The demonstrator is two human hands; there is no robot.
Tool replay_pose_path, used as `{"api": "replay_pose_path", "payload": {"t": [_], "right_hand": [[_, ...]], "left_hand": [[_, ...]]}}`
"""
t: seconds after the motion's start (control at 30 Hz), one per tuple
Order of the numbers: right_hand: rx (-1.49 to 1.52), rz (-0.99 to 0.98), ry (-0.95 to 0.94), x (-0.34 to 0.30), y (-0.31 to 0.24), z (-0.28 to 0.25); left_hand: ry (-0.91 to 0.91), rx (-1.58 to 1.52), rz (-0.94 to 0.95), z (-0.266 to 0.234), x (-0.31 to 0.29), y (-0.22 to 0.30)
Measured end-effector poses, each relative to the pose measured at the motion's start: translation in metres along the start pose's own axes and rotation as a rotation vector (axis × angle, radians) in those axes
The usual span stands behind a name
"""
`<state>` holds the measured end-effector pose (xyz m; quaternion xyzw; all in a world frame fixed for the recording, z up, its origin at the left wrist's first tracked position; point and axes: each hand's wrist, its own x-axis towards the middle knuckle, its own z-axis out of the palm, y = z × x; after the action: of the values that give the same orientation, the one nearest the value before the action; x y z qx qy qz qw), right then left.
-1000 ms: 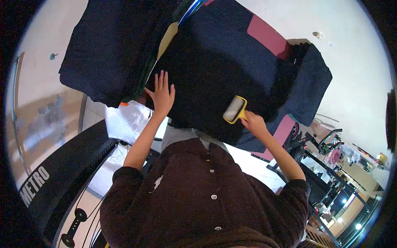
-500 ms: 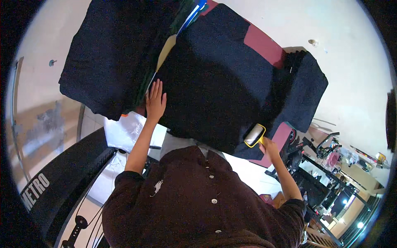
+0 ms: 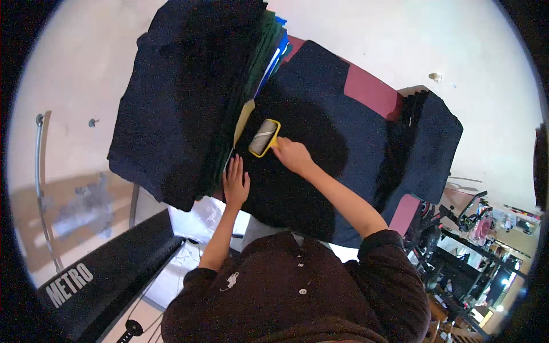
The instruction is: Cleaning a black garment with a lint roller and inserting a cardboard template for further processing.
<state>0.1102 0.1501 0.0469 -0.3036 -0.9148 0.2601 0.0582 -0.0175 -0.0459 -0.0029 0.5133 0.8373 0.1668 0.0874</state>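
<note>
A dark, flat piece of fabric (image 3: 360, 160) lies spread across the table in front of me. My right hand (image 3: 293, 156) grips the yellow handle of a lint roller (image 3: 263, 136), whose pale cylinder is over the fabric's left part; whether it touches cannot be told. Just below the roller, my left hand (image 3: 235, 184) lies flat with fingers stretched out, at the fabric's left edge. That hand is right beside a tall stack of folded dark fabric (image 3: 183, 97). A yellowish strip (image 3: 245, 119) shows along the stack's side.
Another dark fabric pile (image 3: 432, 143) stands on the right. Parts of the reddish tabletop (image 3: 372, 91) show at the far edge. A long black padded object (image 3: 108, 268) is at lower left; exercise equipment and clutter (image 3: 457, 246) fill the lower right.
My right hand has carried the lint roller from the fabric's near right corner leftward and away from me, close to my left hand. The whole view has shifted slightly; my left hand stays flat.
</note>
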Motion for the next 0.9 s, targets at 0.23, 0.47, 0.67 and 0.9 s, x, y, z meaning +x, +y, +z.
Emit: {"api": "replay_pose_path", "payload": {"t": [0.23, 0.47, 0.67, 0.9], "right_hand": [[0.017, -0.076, 0.026, 0.032, -0.009, 0.013], [0.033, -0.056, 0.006, -0.032, 0.032, -0.023], [-0.117, 0.043, -0.154, -0.131, 0.096, -0.074], [-0.219, 0.153, -0.235, -0.223, 0.137, -0.123]], "left_hand": [[-0.023, 0.03, -0.029, -0.003, 0.001, 0.004], [0.042, -0.011, -0.035, 0.001, 0.0, 0.012], [-0.027, -0.311, 0.165, 0.013, 0.044, 0.066], [0.03, -0.004, 0.188, 0.04, 0.096, 0.055]]}}
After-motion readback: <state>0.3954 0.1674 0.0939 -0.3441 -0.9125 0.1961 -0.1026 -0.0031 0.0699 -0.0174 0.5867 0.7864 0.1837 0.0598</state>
